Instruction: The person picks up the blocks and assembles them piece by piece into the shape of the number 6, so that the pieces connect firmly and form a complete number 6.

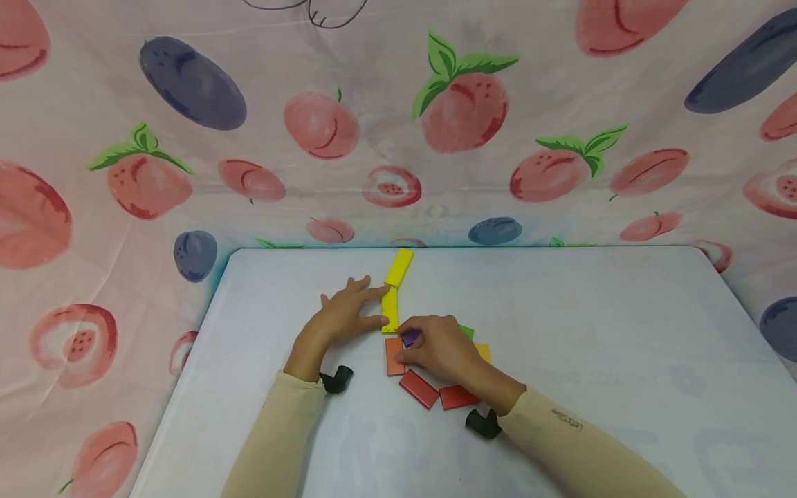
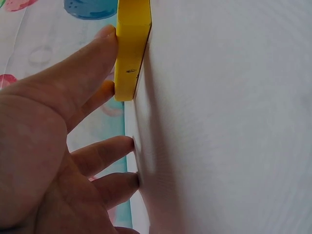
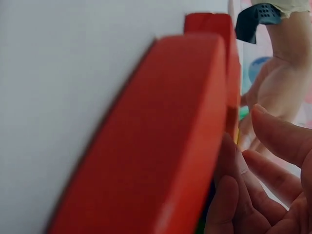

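In the head view my left hand [image 1: 341, 315] lies left of a yellow block [image 1: 389, 310]. Its thumb and index finger touch that block; in the left wrist view they meet one side of the yellow block [image 2: 132, 53], other fingers spread. A second yellow block [image 1: 399, 268] slants away from its far end. My right hand [image 1: 445, 346] is over a ring of blocks, thumb at an orange block [image 1: 394, 360] and index finger near a mostly hidden purple block [image 1: 409, 337]. The right wrist view shows thumb and index finger apart, nothing visible between them.
Two red blocks [image 1: 419, 389] lie at the ring's near side. A green block [image 1: 466, 332] and a yellow-orange block [image 1: 482, 351] show partly past my right hand. The white table [image 1: 591, 332] meets a fruit-patterned cloth [image 1: 398, 124] at the back.
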Available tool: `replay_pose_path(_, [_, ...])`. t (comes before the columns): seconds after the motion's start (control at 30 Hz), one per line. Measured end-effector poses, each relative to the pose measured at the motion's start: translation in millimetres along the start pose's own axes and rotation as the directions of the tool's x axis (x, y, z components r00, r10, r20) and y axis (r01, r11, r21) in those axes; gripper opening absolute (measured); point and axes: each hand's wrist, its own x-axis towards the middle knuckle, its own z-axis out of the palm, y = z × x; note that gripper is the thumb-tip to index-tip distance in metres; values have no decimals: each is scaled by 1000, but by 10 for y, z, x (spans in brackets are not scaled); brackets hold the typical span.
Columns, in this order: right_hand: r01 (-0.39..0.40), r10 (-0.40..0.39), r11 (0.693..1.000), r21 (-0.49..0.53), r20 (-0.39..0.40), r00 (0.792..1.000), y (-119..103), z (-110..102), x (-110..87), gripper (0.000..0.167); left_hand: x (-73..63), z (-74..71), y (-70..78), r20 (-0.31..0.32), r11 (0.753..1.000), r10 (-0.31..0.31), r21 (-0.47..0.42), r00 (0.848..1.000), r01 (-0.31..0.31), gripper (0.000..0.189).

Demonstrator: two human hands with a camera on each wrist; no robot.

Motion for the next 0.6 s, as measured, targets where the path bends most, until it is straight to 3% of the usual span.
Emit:
replay_pose_path(0.37, [-58, 60, 995, 78, -27, 998, 129, -339, -78, 40, 7, 1, -7, 10, 1000, -14, -7, 1000, 14, 65])
replay_pose_path(0.6, [-38, 46, 996, 82, -90, 995, 361, -645, -171, 43, -25, -65, -1, 3, 999, 24, -32, 1000, -24, 62])
